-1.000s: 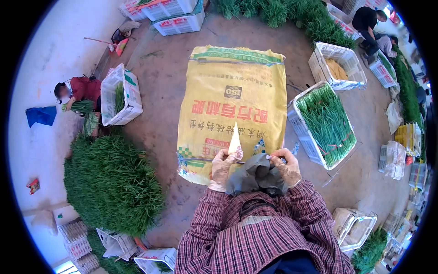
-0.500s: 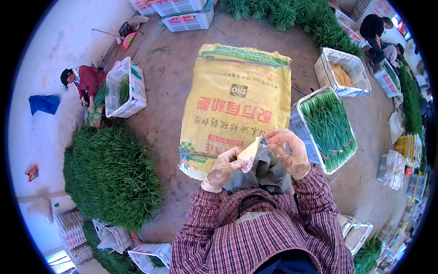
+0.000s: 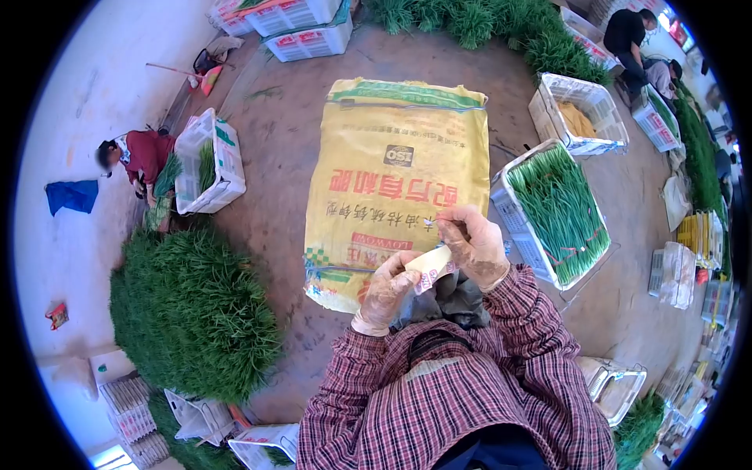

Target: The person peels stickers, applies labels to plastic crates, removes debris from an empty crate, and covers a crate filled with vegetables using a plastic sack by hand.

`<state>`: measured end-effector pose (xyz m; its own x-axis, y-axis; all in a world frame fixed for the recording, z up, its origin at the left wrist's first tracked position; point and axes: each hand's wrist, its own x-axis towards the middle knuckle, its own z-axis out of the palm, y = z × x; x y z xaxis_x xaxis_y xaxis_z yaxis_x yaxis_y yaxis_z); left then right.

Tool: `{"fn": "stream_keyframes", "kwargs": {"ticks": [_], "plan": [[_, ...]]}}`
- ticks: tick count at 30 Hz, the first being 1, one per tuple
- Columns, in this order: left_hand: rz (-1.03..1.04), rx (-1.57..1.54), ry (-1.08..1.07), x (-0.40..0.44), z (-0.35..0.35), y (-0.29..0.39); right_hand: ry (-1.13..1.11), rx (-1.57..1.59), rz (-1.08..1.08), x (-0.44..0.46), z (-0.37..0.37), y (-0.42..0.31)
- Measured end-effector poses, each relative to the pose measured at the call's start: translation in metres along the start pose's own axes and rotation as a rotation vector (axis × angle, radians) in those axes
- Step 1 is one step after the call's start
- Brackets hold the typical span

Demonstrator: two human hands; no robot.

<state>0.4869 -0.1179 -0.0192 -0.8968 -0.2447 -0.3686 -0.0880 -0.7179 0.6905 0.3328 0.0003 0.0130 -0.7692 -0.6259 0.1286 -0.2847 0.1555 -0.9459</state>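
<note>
My left hand [image 3: 384,296], in a dirt-stained pale glove, is closed on a cream paper piece [image 3: 433,265] with purple-pink print, perhaps a sheet of labels. Just to its right, my right hand [image 3: 476,249], gloved the same way, has thumb and forefinger pinched together. A small whitish bit shows at its fingertips, too small to name. Both hands are above the lower edge of a yellow printed sack [image 3: 399,176], which lies flat in front of me.
A white crate [image 3: 501,184] packed with long green stalks [image 3: 560,211] stands right of the sack. Behind it, another crate [image 3: 607,141] holds something yellow. A large heap of greens [image 3: 192,305] lies at left. One person [image 3: 145,160] sits by a crate; others work at upper right.
My right hand has moved up and left, its fingertips now over the sack's print. The paper in my left hand has tilted, showing more of its printed side. The view has shifted slightly.
</note>
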Motion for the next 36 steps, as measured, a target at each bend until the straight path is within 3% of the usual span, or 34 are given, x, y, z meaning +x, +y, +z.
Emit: {"fn": "stream_keyframes", "kwargs": {"ticks": [2, 7, 9, 16, 18, 24, 26, 29, 36], "plan": [[0.059, -0.04, 0.023, 0.001, 0.007, -0.002, -0.006, -0.12, -0.11, 0.006, -0.001, -0.001], [0.208, -0.035, 0.096, 0.006, 0.0, -0.025, -0.083, -0.282, -0.103, 0.017, -0.005, -0.007], [0.215, -0.261, 0.097, 0.007, -0.008, -0.041, -0.113, -0.257, -0.073, 0.019, -0.007, -0.009], [0.119, -0.355, 0.009, -0.001, 0.02, -0.023, -0.169, -0.224, -0.055, 0.022, -0.012, -0.011], [0.049, -0.345, -0.103, -0.001, 0.022, -0.019, -0.188, -0.226, -0.032, 0.02, -0.011, -0.01], [-0.011, -0.086, 0.032, 0.001, 0.02, -0.024, -0.175, -0.274, -0.106, 0.017, -0.01, -0.005], [-0.005, -0.087, 0.066, 0.0, 0.023, -0.023, -0.084, -0.455, -0.385, 0.019, -0.015, -0.002], [0.024, -0.069, 0.141, 0.0, 0.026, -0.024, -0.132, -0.7, -0.568, 0.015, -0.038, -0.022], [0.023, -0.066, 0.141, 0.001, 0.035, -0.013, -0.266, -0.794, -0.642, -0.012, -0.057, -0.013]]}}
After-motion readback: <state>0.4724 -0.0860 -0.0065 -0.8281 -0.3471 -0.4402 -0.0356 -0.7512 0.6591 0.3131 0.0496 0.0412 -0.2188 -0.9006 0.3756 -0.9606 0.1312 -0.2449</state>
